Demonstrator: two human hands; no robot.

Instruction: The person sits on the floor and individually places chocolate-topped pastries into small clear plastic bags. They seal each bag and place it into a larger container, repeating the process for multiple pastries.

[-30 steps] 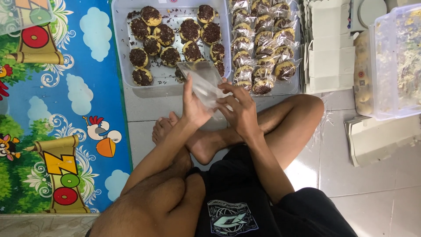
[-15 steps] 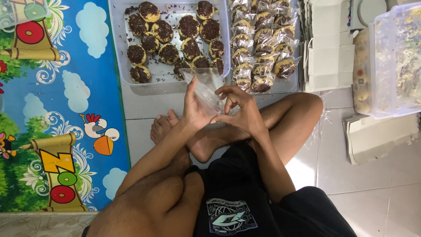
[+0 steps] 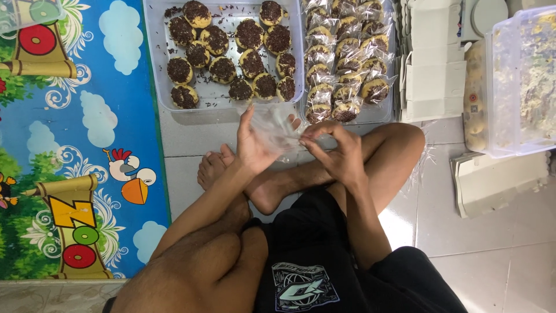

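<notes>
Person seated cross-legged on tiled floor [image 3: 492, 255], black shorts. Left hand [image 3: 253, 146] and right hand [image 3: 339, 152] both pinching small clear plastic bag [image 3: 277, 124], held above bare feet, just short of trays. Colourful play mat [image 3: 75, 145] at left. Beyond hands: clear tray [image 3: 155, 69] of chocolate-sprinkled cookies [image 3: 231, 49]; beside it, on right, tray of bagged cookies [image 3: 344, 55]. Further right: white folded cartons [image 3: 434, 64], clear lidded container [image 3: 521, 81].

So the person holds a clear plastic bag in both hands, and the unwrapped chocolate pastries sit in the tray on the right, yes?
Not quite. The head view shows both hands, left hand and right hand, on the clear plastic bag, but the unwrapped chocolate pastries sit in the left tray; the right one holds wrapped ones.
</notes>
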